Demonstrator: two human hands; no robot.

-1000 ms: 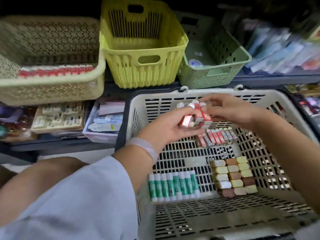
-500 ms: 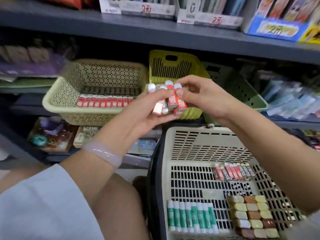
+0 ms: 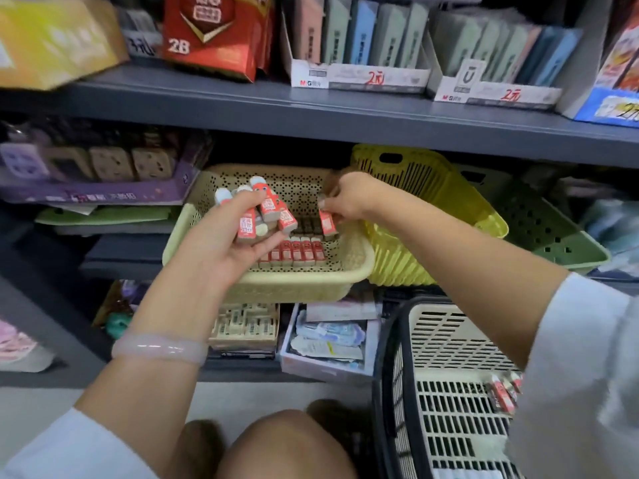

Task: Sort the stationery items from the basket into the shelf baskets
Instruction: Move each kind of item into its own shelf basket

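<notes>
Left hand (image 3: 224,247), at centre left of the frame, is curled palm-up around a bunch of red-and-white correction-fluid bottles (image 3: 262,216); four or five can be made out, their white caps pointing up and away, though the exact count is unclear where fingers cover them. A pale pink bangle (image 3: 159,348) circles that wrist. The bunch hovers over the cream perforated basket (image 3: 311,285) on the middle shelf, near its left half. Inside that basket, along the front, lies a row of matching bottles (image 3: 297,252) side by side; about six show, and the left hand hides any others. Just right of centre, the right hand (image 3: 345,198) pinches a single bottle (image 3: 327,222) between thumb and fingertips, the other fingers loosely folded, the bottle held upright just above the back of the row, inside the cream basket. Touching that basket on the right stands one yellow slatted basket (image 3: 432,209), and beyond it one green basket (image 3: 553,236); their contents cannot be seen. At lower right sits the carry basket (image 3: 449,326) with a dark rim, where two or three more red bottles (image 3: 503,395) lie partly hidden behind the right sleeve (image 3: 581,375).
</notes>
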